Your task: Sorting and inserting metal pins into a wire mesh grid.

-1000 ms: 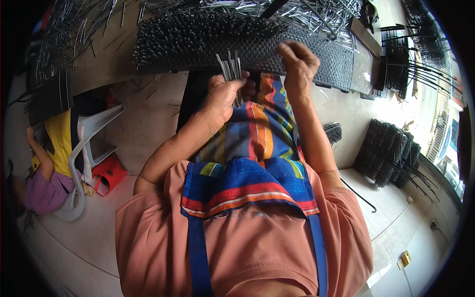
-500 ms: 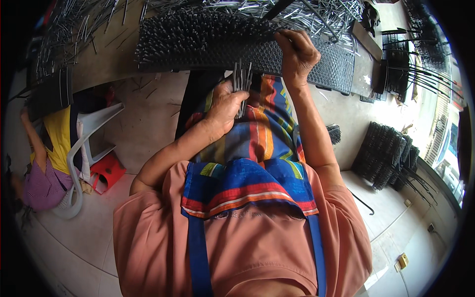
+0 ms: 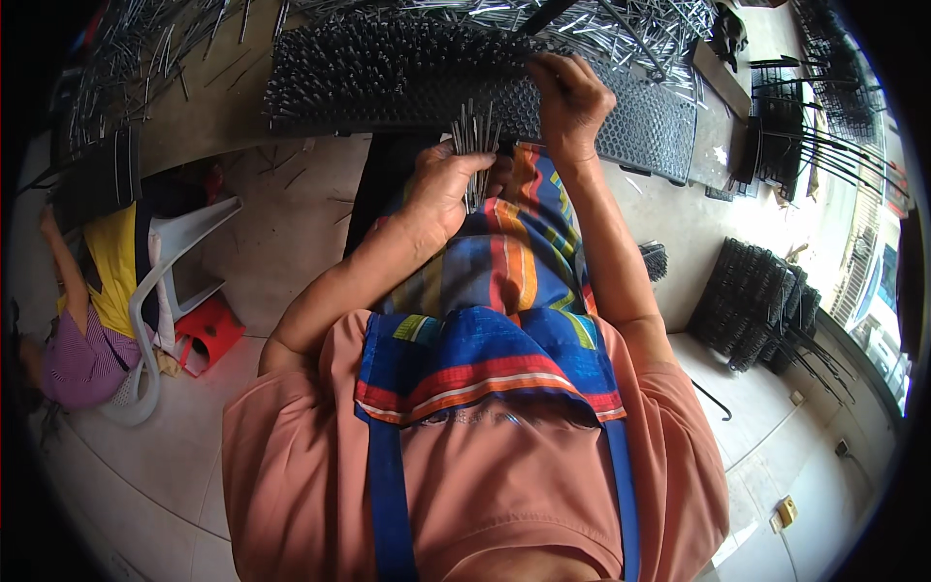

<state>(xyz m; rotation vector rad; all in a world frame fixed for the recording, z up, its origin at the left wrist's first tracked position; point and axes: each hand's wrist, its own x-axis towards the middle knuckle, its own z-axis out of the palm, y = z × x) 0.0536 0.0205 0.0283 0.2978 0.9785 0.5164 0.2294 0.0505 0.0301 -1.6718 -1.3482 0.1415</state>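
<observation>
A bunch of thin grey metal rods point(image 3: 472, 134) stands upright in my left hand point(image 3: 448, 184), with the fingers wrapped round it, over my striped apron point(image 3: 514, 257). Before me lies a long dark panel point(image 3: 630, 121) with a honeycomb of small holes. Its left and far part bristles with upright rods point(image 3: 378, 73); bare holes show at the right. My right hand point(image 3: 574, 102) is over the panel beside the edge of the filled part, fingertips pinched together. What they pinch is too small or hidden to make out.
Loose rods point(image 3: 650, 34) lie heaped behind the panel, and more are scattered on the table at the left. A person in a purple top point(image 3: 92, 359) sits at the left by a white chair point(image 3: 160, 291) and a red container point(image 3: 208, 335). Black racks point(image 3: 747, 301) are stacked on the floor at the right.
My right hand has shifted slightly left over the panel. My left hand, still round the rods, has risen a little toward the panel's near edge.
</observation>
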